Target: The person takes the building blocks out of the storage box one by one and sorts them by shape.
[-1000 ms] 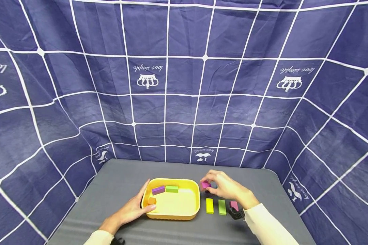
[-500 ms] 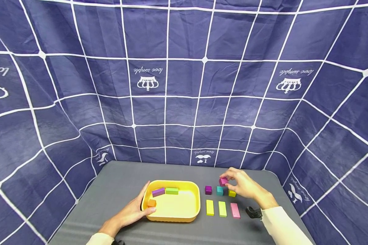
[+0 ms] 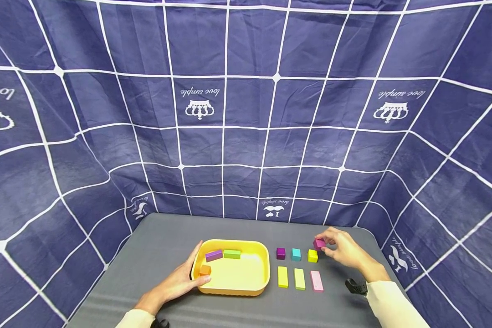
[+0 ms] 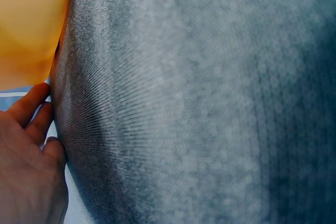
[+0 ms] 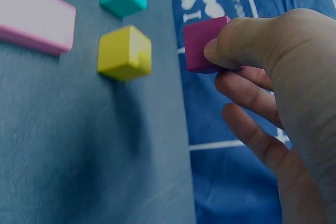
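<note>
A magenta cube [image 5: 197, 45] is sitting pinched between thumb and fingertips of the right hand [image 3: 344, 248], near a bright yellow cube [image 3: 312, 256] but apart from it. A teal cube [image 3: 296, 254] and a dark purple cube [image 3: 280, 253] are continuing that row leftward. Nearer the person, a yellow bar [image 3: 283, 277], a pale green bar [image 3: 299, 279] and a pink bar [image 3: 317, 281] are lying on the grey table [image 3: 164, 246]. The left hand [image 3: 178, 280], thumb and fingers spread wide, is gripping the left end of a yellow rounded-rectangular tray [image 3: 242, 273], its thumb crossing the rim. Inside, a violet bar [image 3: 214, 255], a green bar [image 3: 232, 253] and an orange cube [image 3: 205, 269] are resting.
</note>
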Motion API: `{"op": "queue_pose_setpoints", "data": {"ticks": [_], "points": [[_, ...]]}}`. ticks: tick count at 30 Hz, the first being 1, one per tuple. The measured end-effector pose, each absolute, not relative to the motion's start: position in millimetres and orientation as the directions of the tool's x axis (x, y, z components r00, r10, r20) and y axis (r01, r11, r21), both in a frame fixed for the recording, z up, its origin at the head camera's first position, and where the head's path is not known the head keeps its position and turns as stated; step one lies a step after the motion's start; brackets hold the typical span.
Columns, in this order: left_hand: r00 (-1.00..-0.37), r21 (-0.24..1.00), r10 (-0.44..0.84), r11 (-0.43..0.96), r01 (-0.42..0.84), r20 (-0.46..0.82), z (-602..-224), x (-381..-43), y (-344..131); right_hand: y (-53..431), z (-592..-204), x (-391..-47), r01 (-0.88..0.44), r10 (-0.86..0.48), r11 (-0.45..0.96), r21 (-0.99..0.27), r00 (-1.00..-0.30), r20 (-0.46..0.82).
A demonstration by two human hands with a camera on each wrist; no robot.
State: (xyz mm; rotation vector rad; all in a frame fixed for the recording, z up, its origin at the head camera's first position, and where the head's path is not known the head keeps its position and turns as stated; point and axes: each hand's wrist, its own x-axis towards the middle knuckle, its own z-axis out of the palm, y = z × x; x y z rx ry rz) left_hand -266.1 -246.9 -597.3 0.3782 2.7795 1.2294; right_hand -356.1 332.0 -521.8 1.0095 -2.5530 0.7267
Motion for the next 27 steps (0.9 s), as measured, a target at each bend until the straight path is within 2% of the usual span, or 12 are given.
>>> {"op": "queue_pose_setpoints", "data": {"ticks": [5,15,27], "points": [[-0.965,0.737,0.259,0.647,0.195,0.027,-598,-268,-248,343,-532,-355,-0.681,-0.521,0.643,-0.351,-0.724,0.452],[-0.962,0.734,0.270,0.647,0.208,0.035,-595,-267,-249,357,-553,-351,-0.548,-0.438,0.742,-0.385,-0.832,0.340],[-0.961,0.743,0.273,0.635,0.209,0.037,-593,-265,-249,365,-571,-351,-0.509,-0.428,0.722,-0.469,-0.861,0.275]]}}
